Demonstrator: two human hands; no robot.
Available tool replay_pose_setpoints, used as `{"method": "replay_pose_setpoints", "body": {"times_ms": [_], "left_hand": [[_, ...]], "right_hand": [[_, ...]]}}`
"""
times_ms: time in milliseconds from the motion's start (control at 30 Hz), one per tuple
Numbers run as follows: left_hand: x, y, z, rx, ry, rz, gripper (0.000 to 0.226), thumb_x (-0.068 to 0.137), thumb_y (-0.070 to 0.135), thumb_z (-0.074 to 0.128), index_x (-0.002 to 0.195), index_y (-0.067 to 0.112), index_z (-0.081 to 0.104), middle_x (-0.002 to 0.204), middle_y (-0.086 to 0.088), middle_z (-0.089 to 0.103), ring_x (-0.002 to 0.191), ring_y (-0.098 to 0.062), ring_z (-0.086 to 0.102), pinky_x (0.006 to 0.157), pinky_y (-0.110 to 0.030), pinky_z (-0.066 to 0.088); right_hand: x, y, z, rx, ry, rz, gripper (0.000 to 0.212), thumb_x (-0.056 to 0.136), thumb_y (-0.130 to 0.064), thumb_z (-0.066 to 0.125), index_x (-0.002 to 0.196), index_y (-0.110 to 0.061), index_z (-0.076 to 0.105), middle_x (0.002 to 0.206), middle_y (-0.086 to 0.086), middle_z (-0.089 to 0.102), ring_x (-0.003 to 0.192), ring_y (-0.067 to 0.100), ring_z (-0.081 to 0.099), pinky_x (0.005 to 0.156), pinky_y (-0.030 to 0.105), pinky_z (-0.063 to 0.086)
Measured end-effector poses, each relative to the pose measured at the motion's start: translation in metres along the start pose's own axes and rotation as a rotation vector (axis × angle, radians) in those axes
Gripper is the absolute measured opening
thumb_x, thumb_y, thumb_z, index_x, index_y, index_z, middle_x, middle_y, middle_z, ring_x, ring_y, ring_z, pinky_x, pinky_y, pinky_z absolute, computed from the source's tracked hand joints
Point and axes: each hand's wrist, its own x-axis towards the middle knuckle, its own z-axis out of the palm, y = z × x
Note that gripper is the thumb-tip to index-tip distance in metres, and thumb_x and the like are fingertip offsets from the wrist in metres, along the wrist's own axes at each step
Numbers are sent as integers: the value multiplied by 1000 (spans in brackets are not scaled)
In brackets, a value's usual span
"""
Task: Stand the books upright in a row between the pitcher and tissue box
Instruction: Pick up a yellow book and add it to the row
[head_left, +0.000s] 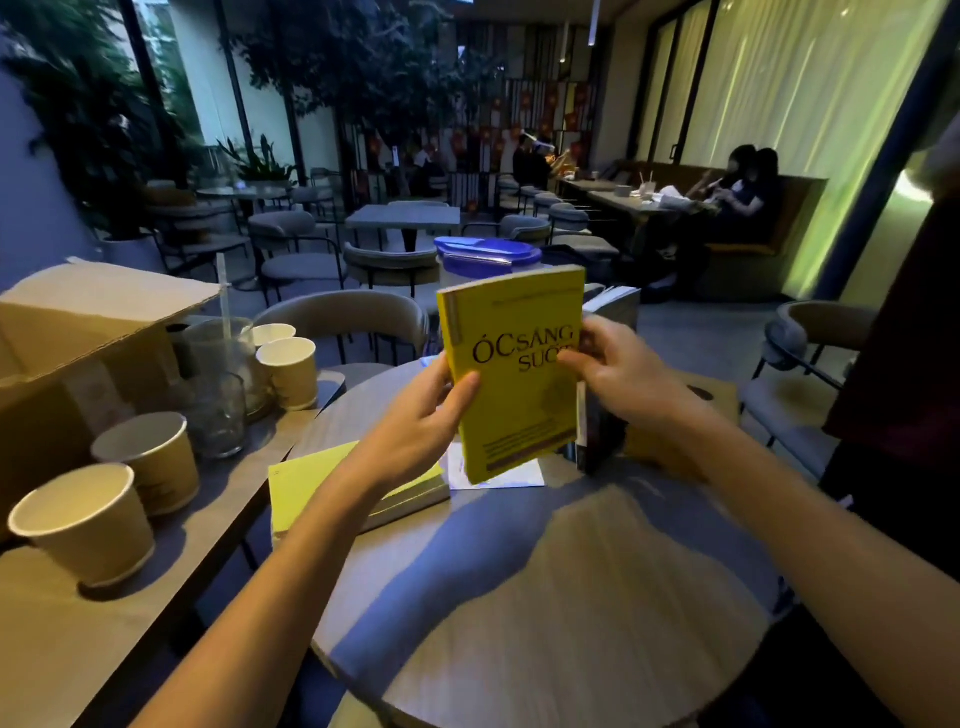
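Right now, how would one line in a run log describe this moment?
yellow book: upright, held in both hands | left hand: grip on its left edge | right hand: grip on its right edge | dark book: standing behind | second yellow book: flat on table

Round table (545, 597): flat book (311, 478), paper (511, 475).
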Motion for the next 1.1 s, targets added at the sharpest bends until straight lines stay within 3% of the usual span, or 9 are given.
{"method": "replay_pose_setpoints", "body": {"times_ms": [67, 200, 300, 400, 533, 667, 867, 1100], "left_hand": [[12, 16, 13, 25, -28, 68, 27, 105, 28, 39, 128, 40, 44, 132, 10, 59, 119, -7, 60, 92, -19, 53], [43, 26, 41, 163, 42, 178, 26, 104, 21, 48, 129, 26, 52, 126, 1, 60, 111, -15, 61, 90, -33, 58], [61, 22, 64, 267, 102, 202, 29, 99, 18, 57, 127, 14, 61, 117, 1, 60, 100, -14, 60, 86, -32, 57], [71, 13, 85, 340, 126, 227, 29, 95, 18, 63, 124, 13, 65, 115, -5, 63, 97, -15, 62, 86, -35, 58], [74, -4, 108, 405, 149, 215, 30, 91, 23, 70, 120, 16, 67, 111, -2, 67, 92, -14, 64, 80, -38, 59], [75, -24, 123, 437, 150, 159, 31, 87, 28, 74, 114, 15, 69, 106, -3, 71, 91, -18, 67, 78, -43, 59], [77, -39, 131, 477, 161, 110, 41, 86, 32, 75, 121, 14, 65, 107, -5, 73, 96, -21, 69, 79, -36, 59], [78, -42, 130, 596, 177, 76, 55, 85, 45, 73, 129, 18, 54, 109, -6, 73, 95, -25, 70, 77, -45, 60]], "right_hand": [[0, -9, -23, -21, 64, -33, 34, 99, 2, 53, 116, -27, 60, 116, -8, 68, 111, 7, 65, 94, 25, 54], [7, -9, -60, -51, 173, -44, 39, 97, 10, 49, 126, -14, 60, 120, 0, 68, 114, 12, 64, 94, 27, 56], [12, 7, -74, -67, 234, 8, 47, 94, 14, 48, 126, -18, 62, 121, 2, 70, 118, 17, 64, 99, 38, 55], [15, 21, -80, -114, 276, 85, 55, 88, 18, 46, 119, -24, 63, 115, -2, 70, 113, 16, 66, 98, 38, 56], [17, 44, -78, -142, 239, 171, 57, 86, 21, 42, 123, -17, 64, 119, 5, 70, 114, 24, 65, 98, 43, 56], [15, 59, -72, -140, 226, 247, 52, 90, 21, 44, 130, -7, 61, 126, 10, 66, 118, 26, 63, 94, 36, 57], [15, 74, -72, -228, 169, 335, 51, 92, 13, 50, 139, -8, 54, 132, 11, 62, 124, 27, 58, 101, 48, 53], [14, 76, -69, -260, 124, 348, 47, 96, 0, 57, 142, -8, 48, 134, 13, 59, 124, 29, 58, 100, 47, 54]]}}
